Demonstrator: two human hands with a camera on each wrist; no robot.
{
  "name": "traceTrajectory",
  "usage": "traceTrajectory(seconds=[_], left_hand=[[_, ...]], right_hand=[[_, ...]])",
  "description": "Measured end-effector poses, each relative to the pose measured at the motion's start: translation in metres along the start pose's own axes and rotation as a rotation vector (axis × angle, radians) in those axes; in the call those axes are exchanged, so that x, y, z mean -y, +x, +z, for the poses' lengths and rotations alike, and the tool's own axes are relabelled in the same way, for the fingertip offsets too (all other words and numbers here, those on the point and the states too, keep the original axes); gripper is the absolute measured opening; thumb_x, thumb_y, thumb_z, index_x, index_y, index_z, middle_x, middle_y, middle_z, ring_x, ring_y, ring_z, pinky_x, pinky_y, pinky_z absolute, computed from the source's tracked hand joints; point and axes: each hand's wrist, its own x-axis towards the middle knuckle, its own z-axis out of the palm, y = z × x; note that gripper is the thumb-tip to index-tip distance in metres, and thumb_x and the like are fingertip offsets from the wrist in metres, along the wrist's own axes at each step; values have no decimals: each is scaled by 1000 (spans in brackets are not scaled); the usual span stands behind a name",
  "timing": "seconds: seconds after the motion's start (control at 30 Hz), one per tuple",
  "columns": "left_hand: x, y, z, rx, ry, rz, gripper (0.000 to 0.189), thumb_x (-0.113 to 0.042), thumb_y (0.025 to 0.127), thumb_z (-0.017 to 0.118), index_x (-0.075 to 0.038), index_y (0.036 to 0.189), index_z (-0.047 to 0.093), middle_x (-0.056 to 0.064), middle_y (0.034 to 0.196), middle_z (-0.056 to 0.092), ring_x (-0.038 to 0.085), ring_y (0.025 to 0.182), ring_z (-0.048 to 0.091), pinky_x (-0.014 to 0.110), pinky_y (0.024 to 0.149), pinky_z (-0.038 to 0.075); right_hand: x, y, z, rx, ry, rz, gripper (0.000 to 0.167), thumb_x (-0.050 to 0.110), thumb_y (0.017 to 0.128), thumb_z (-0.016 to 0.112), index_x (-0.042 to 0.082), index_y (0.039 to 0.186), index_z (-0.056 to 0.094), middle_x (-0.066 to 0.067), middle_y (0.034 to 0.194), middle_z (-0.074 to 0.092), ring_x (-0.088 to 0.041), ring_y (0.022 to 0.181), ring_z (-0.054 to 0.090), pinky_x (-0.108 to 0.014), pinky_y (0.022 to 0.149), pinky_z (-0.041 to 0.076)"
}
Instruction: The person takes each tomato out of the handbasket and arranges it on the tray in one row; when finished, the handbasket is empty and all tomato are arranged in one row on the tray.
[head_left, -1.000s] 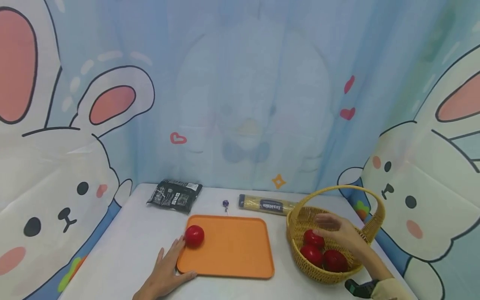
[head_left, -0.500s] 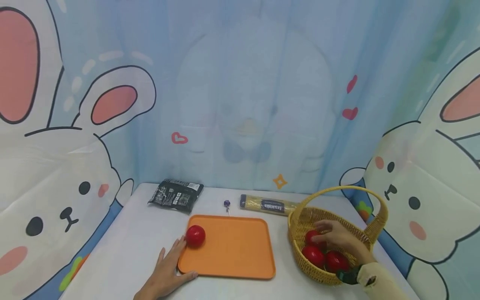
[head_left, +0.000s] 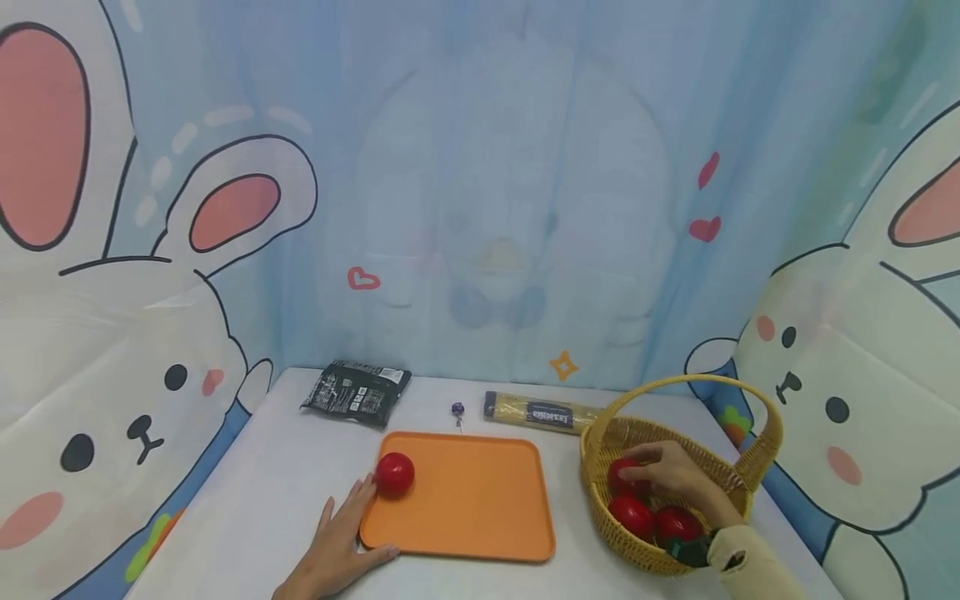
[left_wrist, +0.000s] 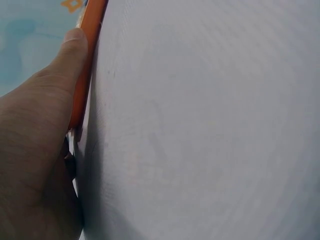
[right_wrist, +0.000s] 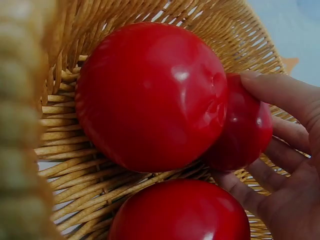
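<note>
My left hand (head_left: 340, 540) rests at the near-left corner of an orange tray (head_left: 480, 508), fingers spread along its left edge and thumb at its front edge. The left wrist view shows the thumb (left_wrist: 70, 55) against the tray's rim. A red apple (head_left: 394, 475) sits on the tray, close to my fingertips. My right hand (head_left: 671, 475) reaches inside a woven basket (head_left: 626, 554) and grips the farthest apple (right_wrist: 242, 130), thumb on top and fingers round its side. Two more apples lie nearer in the basket, a large one (right_wrist: 150, 95) and another (right_wrist: 180, 215).
A black packet (head_left: 356, 393) lies at the back left. Behind the tray are a small purple-headed lollipop (head_left: 458, 409) and a yellow pasta packet (head_left: 540, 412). The basket's tall handle (head_left: 690, 379) arches over my right hand. A patterned curtain (head_left: 480, 208) hangs behind the table.
My right hand has lowered into the basket and its fingers have closed round the farthest apple. The left hand stays at the tray. The whole view has shifted slightly.
</note>
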Motion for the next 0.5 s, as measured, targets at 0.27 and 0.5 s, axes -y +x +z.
traceTrajectory(seconds=[0.27,0.5], left_hand=[[-2,0,2,-3,-2,-2,114,-61,83,86,-1,166,37,18,175,32,44,163,24,76,127,-1],[0,1,1,-11,0,10,113,-61,84,86,-1,167,36,18,175,32,44,163,23,76,128,-1]], right_hand=[[-2,0,-2,-26,2,49,57,25,92,88,-12,131,69,-20,113,76,-20,82,66,-36,70,63],[1,-2,-3,-9,91,47,60,27,94,86,-15,133,66,-22,115,77,-26,93,76,-46,80,68]])
